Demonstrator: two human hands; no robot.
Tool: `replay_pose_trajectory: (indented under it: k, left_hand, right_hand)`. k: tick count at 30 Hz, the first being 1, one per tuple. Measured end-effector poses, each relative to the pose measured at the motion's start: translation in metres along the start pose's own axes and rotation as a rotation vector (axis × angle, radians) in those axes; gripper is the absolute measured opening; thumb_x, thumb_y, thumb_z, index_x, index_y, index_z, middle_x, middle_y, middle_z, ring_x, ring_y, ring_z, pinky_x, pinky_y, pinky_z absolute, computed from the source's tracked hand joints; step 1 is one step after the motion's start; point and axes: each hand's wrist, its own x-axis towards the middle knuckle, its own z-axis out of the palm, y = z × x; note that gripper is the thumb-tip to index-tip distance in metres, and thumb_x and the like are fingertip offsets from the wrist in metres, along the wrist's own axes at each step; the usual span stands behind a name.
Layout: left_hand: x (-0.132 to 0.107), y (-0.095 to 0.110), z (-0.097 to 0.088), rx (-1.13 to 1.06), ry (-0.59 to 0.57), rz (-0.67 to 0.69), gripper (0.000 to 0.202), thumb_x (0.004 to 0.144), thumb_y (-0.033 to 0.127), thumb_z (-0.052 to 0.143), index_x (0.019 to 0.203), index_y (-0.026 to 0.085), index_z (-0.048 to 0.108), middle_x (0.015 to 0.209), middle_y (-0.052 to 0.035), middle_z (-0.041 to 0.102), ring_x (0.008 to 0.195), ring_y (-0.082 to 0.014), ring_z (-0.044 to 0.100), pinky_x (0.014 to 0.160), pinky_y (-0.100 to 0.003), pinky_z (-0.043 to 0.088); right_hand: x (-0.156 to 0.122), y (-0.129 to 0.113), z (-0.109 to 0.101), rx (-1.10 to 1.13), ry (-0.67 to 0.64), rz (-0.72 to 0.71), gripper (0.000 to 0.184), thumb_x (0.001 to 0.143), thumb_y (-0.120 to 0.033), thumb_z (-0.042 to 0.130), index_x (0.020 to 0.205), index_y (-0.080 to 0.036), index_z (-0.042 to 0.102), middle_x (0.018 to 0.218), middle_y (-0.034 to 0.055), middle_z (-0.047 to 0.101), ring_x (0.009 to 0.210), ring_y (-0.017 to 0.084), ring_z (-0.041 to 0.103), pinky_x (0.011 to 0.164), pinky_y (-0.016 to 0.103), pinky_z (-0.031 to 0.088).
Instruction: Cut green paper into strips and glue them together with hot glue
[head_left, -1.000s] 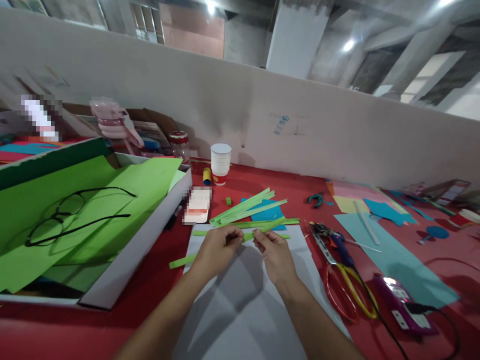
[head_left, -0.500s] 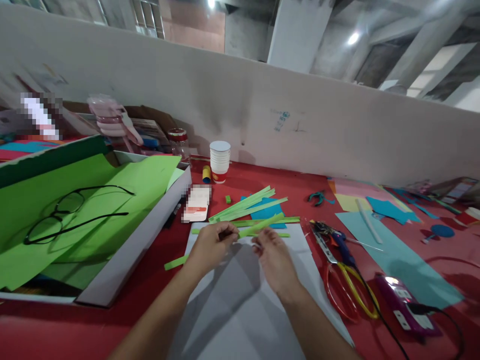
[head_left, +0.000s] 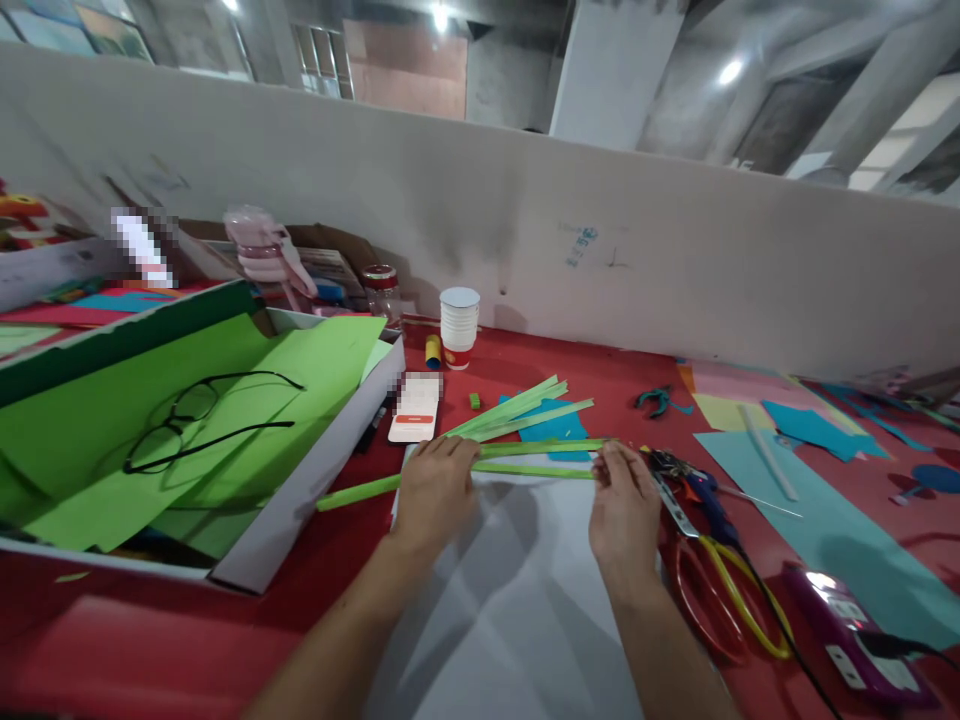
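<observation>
My left hand point(head_left: 437, 488) is closed over light green paper strips point(head_left: 540, 449) near the top edge of a white sheet point(head_left: 510, 610). The fingertips and thumb of my right hand point(head_left: 624, 500) pinch the right end of the upper strip. A second green strip point(head_left: 536, 470) lies just below it, running between my hands. To the left of my left hand, a longer green piece point(head_left: 358, 493) sticks out past the sheet. Beyond the hands, a fan of loose green strips point(head_left: 517, 406) rests partly on blue paper point(head_left: 559, 425).
Left stands a box point(head_left: 262, 555) with green paper point(head_left: 330, 345) and glasses point(head_left: 169, 425). Behind are a phone point(head_left: 416, 408) and stacked paper cups point(head_left: 459, 325). Scissors point(head_left: 739, 590), a glue gun point(head_left: 705, 500), a purple power strip point(head_left: 855, 640) and small pliers point(head_left: 654, 401) lie right.
My hands have moved apart, the right one outward to the strip's end. The tilted strip between them is no longer raised; level strips now span the gap. The camera view has shifted slightly left.
</observation>
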Motion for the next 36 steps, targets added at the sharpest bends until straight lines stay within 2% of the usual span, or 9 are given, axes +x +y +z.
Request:
replay_pose_trajectory:
  k: [4,7,10,13,16,20,22,31,36]
  left_hand:
    - [-0.001,0.003,-0.004,0.144,0.022,0.285,0.03,0.081,0.005,0.046,0.094,0.022,0.067,0.09,-0.0074,0.071,0.092,-0.0241,0.057,0.094,-0.044,0.033]
    - [-0.002,0.005,-0.005,0.121,0.061,0.42,0.03,0.087,0.009,0.043,0.092,0.025,0.067,0.089,-0.0034,0.072,0.092,-0.0215,0.057,0.1,-0.046,0.028]
    - [-0.006,0.009,-0.004,0.098,0.26,0.39,0.027,0.088,0.012,0.048,0.094,0.028,0.069,0.1,-0.0038,0.07,0.102,-0.0229,0.054,0.101,-0.046,0.027]
    - [-0.008,0.014,0.0,-0.028,0.483,0.173,0.019,0.085,0.02,0.055,0.092,0.027,0.07,0.108,-0.009,0.066,0.106,-0.026,0.051,0.097,-0.046,0.033]
    - [-0.007,0.019,0.008,-0.382,0.302,0.005,0.015,0.085,0.027,0.055,0.086,0.022,0.07,0.094,-0.0084,0.067,0.093,-0.0226,0.055,0.087,-0.04,0.043]
    - [-0.003,0.024,0.019,-1.04,-0.17,-0.287,0.026,0.079,0.04,0.059,0.068,0.017,0.062,0.061,-0.0003,0.055,0.058,-0.0144,0.051,0.056,-0.029,0.044]
    - [-0.002,0.025,0.02,-1.29,-0.269,-0.422,0.029,0.075,0.045,0.063,0.068,0.017,0.059,0.057,0.0023,0.049,0.05,-0.0113,0.045,0.046,-0.025,0.039]
    - [0.013,0.002,0.01,-1.542,0.016,-0.654,0.031,0.063,0.036,0.075,0.069,0.018,0.05,0.067,0.0033,0.053,0.058,-0.0074,0.049,0.058,-0.02,0.041]
    - [0.013,-0.001,0.003,-1.441,-0.05,-0.628,0.028,0.064,0.036,0.073,0.067,0.018,0.052,0.064,0.0034,0.052,0.057,-0.0078,0.046,0.059,-0.022,0.039]
  right_hand:
    - [-0.012,-0.007,0.0,-0.633,-0.457,-0.476,0.021,0.079,-0.039,0.065,0.095,-0.027,0.071,0.104,0.0056,0.069,0.106,0.027,0.051,0.093,0.042,0.035]
    - [-0.023,-0.008,0.002,-0.822,-0.651,-0.581,0.012,0.084,-0.029,0.061,0.088,-0.029,0.073,0.091,0.0033,0.072,0.094,0.024,0.055,0.088,0.041,0.035]
    - [-0.03,-0.006,0.004,-0.745,-0.658,-0.431,0.016,0.086,-0.029,0.057,0.082,-0.025,0.073,0.08,0.0039,0.07,0.078,0.021,0.058,0.077,0.036,0.04]
    - [-0.034,-0.003,0.006,-0.506,-0.589,-0.055,0.021,0.084,-0.038,0.058,0.079,-0.022,0.071,0.071,0.0031,0.068,0.064,0.018,0.06,0.063,0.03,0.044]
    - [-0.039,-0.001,0.011,-0.27,-0.597,0.203,0.026,0.081,-0.046,0.061,0.081,-0.02,0.067,0.067,0.0016,0.067,0.06,0.017,0.06,0.06,0.027,0.046]
    - [-0.046,0.004,0.016,-0.166,-0.676,0.253,0.029,0.082,-0.047,0.06,0.081,-0.019,0.065,0.074,0.003,0.068,0.066,0.017,0.062,0.065,0.027,0.048]
    - [-0.047,0.006,0.017,-0.22,-0.693,0.239,0.03,0.083,-0.047,0.058,0.077,-0.018,0.065,0.069,0.0025,0.067,0.063,0.016,0.061,0.061,0.025,0.046]
    - [-0.078,0.01,0.014,-0.576,-0.936,0.042,0.024,0.079,-0.024,0.055,0.056,-0.021,0.061,0.052,-0.0025,0.058,0.048,0.011,0.047,0.049,0.022,0.029]
    - [-0.078,0.004,0.008,-0.544,-0.815,-0.02,0.031,0.082,-0.032,0.055,0.054,-0.02,0.057,0.048,-0.0032,0.048,0.047,0.01,0.04,0.047,0.022,0.027]
